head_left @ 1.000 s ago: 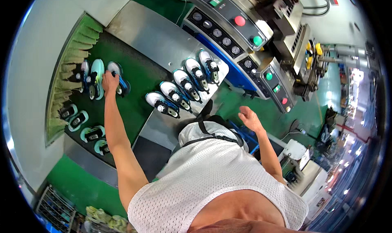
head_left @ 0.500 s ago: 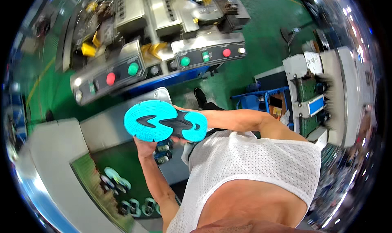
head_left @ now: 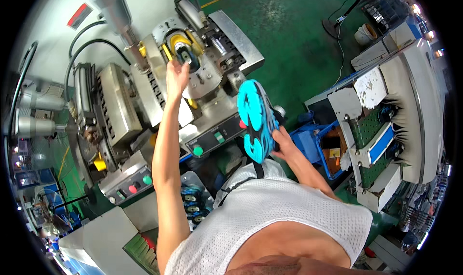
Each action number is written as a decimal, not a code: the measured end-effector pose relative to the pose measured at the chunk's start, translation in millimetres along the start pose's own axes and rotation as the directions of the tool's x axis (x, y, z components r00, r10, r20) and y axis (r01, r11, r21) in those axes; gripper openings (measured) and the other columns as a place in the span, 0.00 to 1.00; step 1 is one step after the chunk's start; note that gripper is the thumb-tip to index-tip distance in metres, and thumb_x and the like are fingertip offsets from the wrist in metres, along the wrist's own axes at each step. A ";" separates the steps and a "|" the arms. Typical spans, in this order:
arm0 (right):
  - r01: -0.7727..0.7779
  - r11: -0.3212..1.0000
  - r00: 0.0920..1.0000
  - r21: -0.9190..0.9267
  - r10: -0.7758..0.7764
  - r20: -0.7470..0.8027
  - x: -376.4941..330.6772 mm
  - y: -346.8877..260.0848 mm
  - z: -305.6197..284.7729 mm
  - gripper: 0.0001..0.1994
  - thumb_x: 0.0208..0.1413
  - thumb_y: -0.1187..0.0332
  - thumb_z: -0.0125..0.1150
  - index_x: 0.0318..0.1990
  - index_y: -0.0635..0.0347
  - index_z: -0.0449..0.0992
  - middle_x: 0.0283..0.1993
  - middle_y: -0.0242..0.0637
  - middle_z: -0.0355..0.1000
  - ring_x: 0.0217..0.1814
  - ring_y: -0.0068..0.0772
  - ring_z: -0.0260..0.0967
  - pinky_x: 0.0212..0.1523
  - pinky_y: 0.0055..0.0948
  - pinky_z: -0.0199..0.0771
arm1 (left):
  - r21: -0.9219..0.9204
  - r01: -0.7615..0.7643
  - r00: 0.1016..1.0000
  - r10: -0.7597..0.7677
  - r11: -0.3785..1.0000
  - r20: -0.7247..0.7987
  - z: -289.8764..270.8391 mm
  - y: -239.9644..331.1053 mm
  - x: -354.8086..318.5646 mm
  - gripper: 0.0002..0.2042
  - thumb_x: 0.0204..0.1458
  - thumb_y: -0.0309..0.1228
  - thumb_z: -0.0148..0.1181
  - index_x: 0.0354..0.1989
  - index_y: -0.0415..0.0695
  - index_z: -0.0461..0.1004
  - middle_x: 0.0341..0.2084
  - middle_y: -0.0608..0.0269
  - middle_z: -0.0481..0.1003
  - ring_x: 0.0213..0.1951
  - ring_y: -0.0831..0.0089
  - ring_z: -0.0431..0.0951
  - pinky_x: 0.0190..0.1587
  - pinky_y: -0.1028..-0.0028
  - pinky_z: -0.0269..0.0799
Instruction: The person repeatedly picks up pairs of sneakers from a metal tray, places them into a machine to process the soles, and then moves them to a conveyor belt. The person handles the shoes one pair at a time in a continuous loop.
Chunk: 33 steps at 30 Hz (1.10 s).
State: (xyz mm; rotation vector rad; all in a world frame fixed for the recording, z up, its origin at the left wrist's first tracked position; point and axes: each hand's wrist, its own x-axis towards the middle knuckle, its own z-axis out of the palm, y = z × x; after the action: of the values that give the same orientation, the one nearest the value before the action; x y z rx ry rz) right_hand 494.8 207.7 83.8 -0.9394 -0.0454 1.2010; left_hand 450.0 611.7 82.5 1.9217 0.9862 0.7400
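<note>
Green floor [head_left: 284, 48] extends beyond the right grip [head_left: 284, 144], running to its far right. The metal machine [head_left: 115, 99] surrounds the left grip [head_left: 177, 77], its greater part lying to the left of that grip. A white housing [head_left: 419, 120] with dark bristles stands well to the right of the right grip. The table [head_left: 207, 192], bearing a row of shoes [head_left: 192, 203], lies on the near side of both grips, at the left forearm. A blue crate [head_left: 333, 154] sits to the right of the right grip, apart from it. The panel [head_left: 212, 143] lies between the two grips. A pale bucket [head_left: 365, 35] stands far beyond the right grip, to its right. The shoe [head_left: 259, 121] is held in the right grip near the heel, its cyan sole facing left. A second shoe [head_left: 186, 58] sits in the machine just beyond the left grip, whose digits reach its near end; whether they close on it cannot be told. A green button [head_left: 197, 150] lies nearer than the left grip.
</note>
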 end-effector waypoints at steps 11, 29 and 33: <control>-0.063 0.997 0.917 -0.045 0.040 -0.396 -14.9 -35.1 20.5 0.25 0.56 0.60 0.64 0.54 0.60 0.59 0.52 0.36 0.66 0.53 0.25 0.65 0.55 0.32 0.66 | 0.215 0.169 0.984 -0.152 0.962 -0.096 55.6 -111.4 128.6 0.25 0.48 0.31 0.64 0.45 0.24 0.59 0.38 0.36 0.74 0.45 0.51 0.78 0.46 0.59 0.72; 0.060 -0.142 0.841 -0.988 -0.527 0.127 470.7 25.1 178.1 0.22 0.48 0.61 0.63 0.43 0.75 0.74 0.46 0.55 0.75 0.47 0.55 0.74 0.49 0.42 0.74 | -0.461 0.632 0.509 -0.782 0.623 -0.359 -154.7 12.1 -529.7 0.33 0.50 0.17 0.54 0.66 0.36 0.49 0.58 0.48 0.62 0.60 0.61 0.64 0.63 0.67 0.56; 0.311 -0.360 0.823 -0.880 -0.361 0.438 490.1 3.0 155.8 0.19 0.48 0.57 0.61 0.33 0.70 0.78 0.34 0.58 0.76 0.40 0.55 0.76 0.41 0.47 0.73 | -0.412 0.695 0.100 -0.646 0.590 -0.757 -129.9 -2.9 -688.9 0.30 0.52 0.23 0.56 0.63 0.32 0.52 0.62 0.46 0.58 0.61 0.59 0.61 0.63 0.65 0.57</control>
State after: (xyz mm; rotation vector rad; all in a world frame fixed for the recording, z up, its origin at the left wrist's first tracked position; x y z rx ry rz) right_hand 615.4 694.2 -31.1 -2.1845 -1.4876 0.1921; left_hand -8.8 82.3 56.7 0.6991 2.3429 1.1014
